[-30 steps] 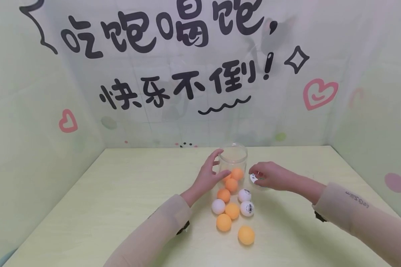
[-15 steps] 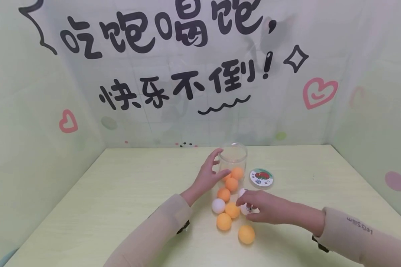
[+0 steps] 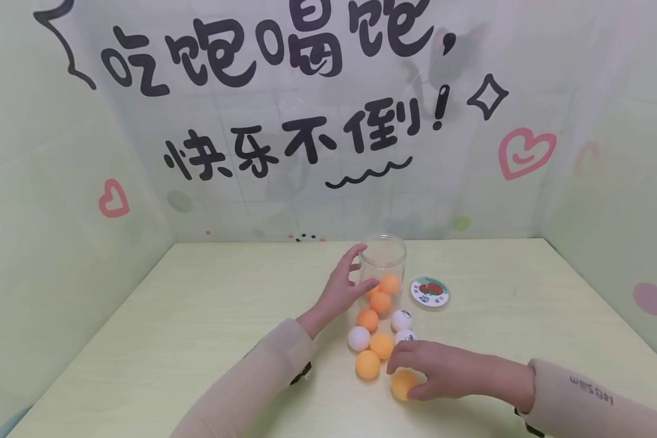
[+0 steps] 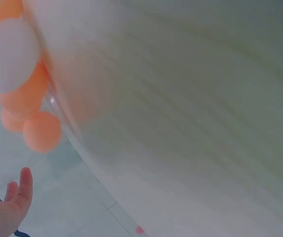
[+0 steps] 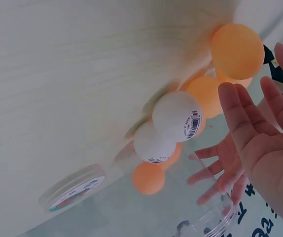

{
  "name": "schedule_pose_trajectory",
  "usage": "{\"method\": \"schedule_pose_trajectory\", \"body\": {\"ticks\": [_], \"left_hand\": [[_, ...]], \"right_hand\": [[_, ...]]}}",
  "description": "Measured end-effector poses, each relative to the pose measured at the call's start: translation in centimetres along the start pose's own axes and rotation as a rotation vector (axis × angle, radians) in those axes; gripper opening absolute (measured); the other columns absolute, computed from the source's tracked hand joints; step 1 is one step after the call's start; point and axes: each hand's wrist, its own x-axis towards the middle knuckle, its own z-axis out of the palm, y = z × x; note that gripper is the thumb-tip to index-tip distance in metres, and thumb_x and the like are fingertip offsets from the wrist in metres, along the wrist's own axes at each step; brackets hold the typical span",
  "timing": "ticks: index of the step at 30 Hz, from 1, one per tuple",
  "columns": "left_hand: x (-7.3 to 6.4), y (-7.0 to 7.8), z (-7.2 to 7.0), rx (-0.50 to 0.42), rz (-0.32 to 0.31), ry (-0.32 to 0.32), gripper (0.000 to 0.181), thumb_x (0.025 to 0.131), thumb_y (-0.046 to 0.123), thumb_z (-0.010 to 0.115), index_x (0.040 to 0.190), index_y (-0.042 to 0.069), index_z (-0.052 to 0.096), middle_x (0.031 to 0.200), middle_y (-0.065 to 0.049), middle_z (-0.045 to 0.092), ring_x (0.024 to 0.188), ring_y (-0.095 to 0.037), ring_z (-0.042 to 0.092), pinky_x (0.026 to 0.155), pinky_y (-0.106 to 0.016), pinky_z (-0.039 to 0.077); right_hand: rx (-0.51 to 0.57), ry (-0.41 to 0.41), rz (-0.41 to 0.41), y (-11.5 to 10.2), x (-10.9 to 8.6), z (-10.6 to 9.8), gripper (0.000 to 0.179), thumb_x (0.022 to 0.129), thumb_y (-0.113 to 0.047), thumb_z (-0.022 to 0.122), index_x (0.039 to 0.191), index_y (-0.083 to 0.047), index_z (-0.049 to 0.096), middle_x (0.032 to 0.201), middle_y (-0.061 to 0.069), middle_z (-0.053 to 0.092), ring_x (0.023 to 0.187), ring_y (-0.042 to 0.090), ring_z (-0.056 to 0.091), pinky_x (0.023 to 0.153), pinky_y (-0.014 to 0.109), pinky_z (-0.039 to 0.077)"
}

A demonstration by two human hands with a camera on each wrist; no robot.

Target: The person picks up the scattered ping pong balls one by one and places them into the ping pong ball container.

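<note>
My left hand [image 3: 342, 283] holds the left side of a clear jar [image 3: 383, 258], which stands upright with its mouth up. Several orange ping-pong balls [image 3: 390, 284] show at the jar's lower part; whether all are inside I cannot tell. On the table in front lie more orange balls [image 3: 368, 365] and a few white ping-pong balls [image 3: 359, 338]. My right hand [image 3: 449, 368] is over the nearest orange ball [image 3: 402, 384]. In the right wrist view its fingers are extended and spread beside that ball [image 5: 237, 52], not closed round it.
A round lid [image 3: 429, 292] with a red picture lies flat to the right of the jar. The pale wooden table [image 3: 224, 304] is bounded by a printed curtain [image 3: 285, 201] at the back and sides.
My right hand has moved from the lid, past the white balls, toward me to the front orange ball. The lid is now uncovered. My left hand stays at the jar.
</note>
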Motion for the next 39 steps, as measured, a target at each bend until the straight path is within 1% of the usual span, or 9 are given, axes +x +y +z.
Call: {"method": "schedule_pose_trajectory", "body": {"ticks": [4,10,14,18,20,25,31,36,39], "left_hand": [[0.0,0.0,0.0,0.005,-0.014,0.001,0.067,0.084,0.022,0.067,0.14,0.022,0.03,0.148,-0.003,0.028,0.122,-0.031,0.045,0.088,-0.045,0.045],[-0.1,0.0,0.1,0.006,-0.035,-0.008,0.069,0.084,0.025,0.067,0.141,0.025,0.029,0.148,-0.001,0.027,0.123,-0.029,0.043,0.091,-0.046,0.043],[0.0,0.0,0.1,0.003,-0.059,-0.011,0.069,0.083,0.027,0.067,0.14,0.027,0.029,0.148,0.002,0.027,0.124,-0.027,0.042,0.092,-0.046,0.042],[0.0,0.1,0.1,-0.003,-0.051,-0.009,0.069,0.083,0.026,0.067,0.141,0.026,0.028,0.148,0.001,0.026,0.124,-0.028,0.043,0.092,-0.046,0.043],[0.0,0.0,0.1,-0.002,-0.042,-0.006,0.069,0.083,0.025,0.067,0.141,0.025,0.029,0.148,0.0,0.026,0.123,-0.029,0.043,0.091,-0.045,0.043],[0.0,-0.2,0.1,-0.002,-0.013,0.001,0.068,0.084,0.023,0.067,0.14,0.023,0.03,0.148,-0.002,0.027,0.122,-0.031,0.044,0.088,-0.045,0.045],[0.0,-0.3,0.1,-0.007,-0.002,0.004,0.067,0.084,0.023,0.067,0.14,0.023,0.03,0.147,-0.003,0.028,0.122,-0.032,0.044,0.088,-0.046,0.044],[0.0,-0.2,0.1,0.0,-0.004,0.003,0.068,0.084,0.023,0.067,0.14,0.023,0.03,0.148,-0.003,0.027,0.122,-0.031,0.044,0.087,-0.044,0.045],[0.0,-0.2,0.1,0.0,-0.002,0.004,0.068,0.083,0.023,0.067,0.14,0.023,0.03,0.148,-0.003,0.027,0.122,-0.031,0.044,0.087,-0.043,0.045]], "right_hand": [[-0.038,0.014,-0.023,0.0,-0.1,0.6,0.03,0.077,-0.013,0.071,0.105,-0.015,0.06,0.105,-0.008,0.053,0.091,0.003,0.05,0.079,0.022,0.046],[-0.088,0.036,-0.065,0.3,-0.2,1.3,0.031,0.075,-0.01,0.071,0.104,-0.013,0.061,0.103,-0.007,0.054,0.089,0.003,0.05,0.078,0.02,0.047],[-0.114,0.058,-0.11,0.5,-0.3,1.5,0.031,0.074,-0.01,0.072,0.102,-0.013,0.06,0.099,-0.008,0.053,0.085,0.002,0.049,0.075,0.018,0.045],[-0.124,0.075,-0.139,0.7,-0.3,1.8,0.032,0.073,-0.01,0.072,0.101,-0.013,0.059,0.096,-0.009,0.051,0.081,0.0,0.046,0.071,0.015,0.043],[-0.114,0.072,-0.127,0.8,-0.3,1.9,0.033,0.073,-0.01,0.073,0.102,-0.014,0.058,0.095,-0.009,0.049,0.079,-0.001,0.045,0.07,0.014,0.042],[-0.077,0.051,-0.07,0.7,-0.1,2.0,0.035,0.072,-0.009,0.072,0.104,-0.015,0.059,0.093,-0.011,0.047,0.076,-0.002,0.042,0.067,0.013,0.04],[-0.083,0.05,-0.067,0.5,-0.2,2.0,0.035,0.072,-0.009,0.072,0.103,-0.016,0.058,0.091,-0.012,0.046,0.073,-0.002,0.04,0.065,0.013,0.039],[-0.084,0.023,-0.052,0.4,-0.1,1.7,0.035,0.073,-0.01,0.072,0.104,-0.017,0.058,0.092,-0.012,0.046,0.075,-0.002,0.041,0.066,0.013,0.039],[-0.089,0.005,-0.03,0.3,0.0,1.5,0.035,0.074,-0.011,0.072,0.105,-0.017,0.058,0.094,-0.012,0.047,0.077,-0.001,0.042,0.068,0.015,0.041]]}}
